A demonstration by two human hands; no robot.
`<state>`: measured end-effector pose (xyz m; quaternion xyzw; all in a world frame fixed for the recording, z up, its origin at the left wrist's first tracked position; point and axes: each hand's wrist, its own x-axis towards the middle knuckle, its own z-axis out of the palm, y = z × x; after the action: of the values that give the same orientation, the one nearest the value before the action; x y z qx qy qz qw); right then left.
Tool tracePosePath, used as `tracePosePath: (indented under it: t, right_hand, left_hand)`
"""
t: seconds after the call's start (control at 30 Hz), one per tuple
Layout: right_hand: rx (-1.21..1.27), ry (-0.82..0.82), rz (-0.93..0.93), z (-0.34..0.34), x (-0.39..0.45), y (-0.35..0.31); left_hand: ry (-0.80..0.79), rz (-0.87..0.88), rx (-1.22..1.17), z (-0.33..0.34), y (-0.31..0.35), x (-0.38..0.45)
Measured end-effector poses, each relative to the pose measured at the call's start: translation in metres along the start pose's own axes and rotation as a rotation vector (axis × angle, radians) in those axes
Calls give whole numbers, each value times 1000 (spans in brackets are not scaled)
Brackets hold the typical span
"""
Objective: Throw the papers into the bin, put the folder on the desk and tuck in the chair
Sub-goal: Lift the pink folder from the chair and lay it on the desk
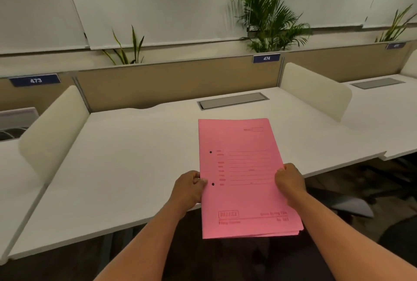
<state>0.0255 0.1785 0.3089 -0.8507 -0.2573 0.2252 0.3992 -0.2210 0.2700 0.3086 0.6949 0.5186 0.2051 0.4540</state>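
Far left, blue plate [35, 80] on the tan partition [176, 82] reads "473", cream side divider [54, 127] under it, thin-leaf plant [126, 50] behind the partition; white desk [126, 168] runs across the middle, grey cable hatch [232, 100] set in its back edge; left hand [188, 190] pinches the left edge of the pink folder [243, 201], thumb on top beside the lower punch hole, other fingers curled under; folder is closed, face up, far half over the desk top, near half sticking out past the front edge, can't tell if it rests on the surface or is just above it; two punch holes down its left margin, ruled form lines in darker pink, boxed brand mark bottom left too blurred to read, "Filing" just about legible below it, rest of the print unreadable; right hand [290, 180] clamps the right edge, fingers closed round it, thumb on top; above, blue plate [266, 58] reads "474", palm plant [270, 14] behind it, second cream divider [316, 91] right of the desk, neighbouring desk [383, 109] with its own hatch, third plate far right unreadable
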Motion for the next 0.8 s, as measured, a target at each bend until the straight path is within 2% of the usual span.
tracePosePath:
  t: [0.43, 0.8]
  right_hand:
    - [-22, 10, -130, 86, 17, -94]
    - [-29, -42, -200, 167, 105, -160]
  left_hand:
    - [115, 27, -130, -103, -33, 53]
    - [230, -11, -182, -148, -46, 146]
